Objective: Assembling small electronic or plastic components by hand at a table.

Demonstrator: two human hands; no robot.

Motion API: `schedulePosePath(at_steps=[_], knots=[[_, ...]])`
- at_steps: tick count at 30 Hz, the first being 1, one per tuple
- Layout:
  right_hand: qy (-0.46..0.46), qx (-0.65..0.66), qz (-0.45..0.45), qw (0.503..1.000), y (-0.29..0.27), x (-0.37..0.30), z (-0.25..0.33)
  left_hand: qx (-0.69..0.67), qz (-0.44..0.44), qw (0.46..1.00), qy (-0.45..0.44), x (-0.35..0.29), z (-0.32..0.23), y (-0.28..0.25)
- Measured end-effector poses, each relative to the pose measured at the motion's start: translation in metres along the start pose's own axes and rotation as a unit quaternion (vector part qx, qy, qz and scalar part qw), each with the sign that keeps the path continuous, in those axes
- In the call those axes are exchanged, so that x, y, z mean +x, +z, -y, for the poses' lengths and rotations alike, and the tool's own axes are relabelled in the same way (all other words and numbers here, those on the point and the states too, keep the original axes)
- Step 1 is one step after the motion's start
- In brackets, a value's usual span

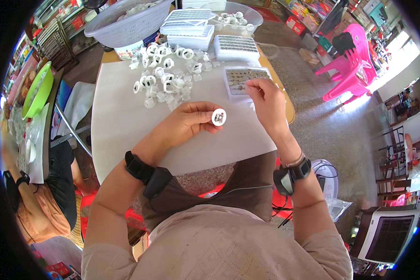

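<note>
My left hand (193, 120) pinches a small round white plastic part (219, 117) between thumb and fingertips, above the white table sheet. A dark and metallic fitting shows in the middle of its face. My right hand (269, 97) is at the near right side of a clear plastic tray (233, 98), its thumb and forefinger drawn together; anything between them is too small to make out. Rows of small round greyish discs (247, 74) fill much of that tray. Farther left lies a loose heap of white plastic parts (165, 81), some with dark centres, among translucent pieces.
Behind stand stacked trays (236, 47), lidded plastic boxes (187, 32), a large grey basket (126, 23) and a clear bowl of white parts (238, 29). Another person (42, 200) sits at the left by a green basin (37, 91). Pink chairs (352, 70) stand at right.
</note>
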State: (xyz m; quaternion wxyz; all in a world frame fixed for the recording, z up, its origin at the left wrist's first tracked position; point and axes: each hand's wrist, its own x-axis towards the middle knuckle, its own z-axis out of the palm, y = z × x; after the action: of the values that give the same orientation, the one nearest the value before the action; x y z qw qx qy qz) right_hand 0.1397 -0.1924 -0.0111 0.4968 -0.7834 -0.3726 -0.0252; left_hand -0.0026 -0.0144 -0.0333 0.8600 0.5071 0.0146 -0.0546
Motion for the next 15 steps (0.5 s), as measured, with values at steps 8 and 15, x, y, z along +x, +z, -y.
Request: schedulePosePath(at_steps=[8,15], knots=[[-0.084,-0.206,-0.048,0.974,0.014,0.014,-0.014,-0.053,0.015,0.998,0.003,0.002,0.001,-0.006],[-0.034,-0.019,-0.019,0.999,0.018,-0.014,0.032,-0.079,-0.014,0.997,0.021,0.002,0.003,-0.013]])
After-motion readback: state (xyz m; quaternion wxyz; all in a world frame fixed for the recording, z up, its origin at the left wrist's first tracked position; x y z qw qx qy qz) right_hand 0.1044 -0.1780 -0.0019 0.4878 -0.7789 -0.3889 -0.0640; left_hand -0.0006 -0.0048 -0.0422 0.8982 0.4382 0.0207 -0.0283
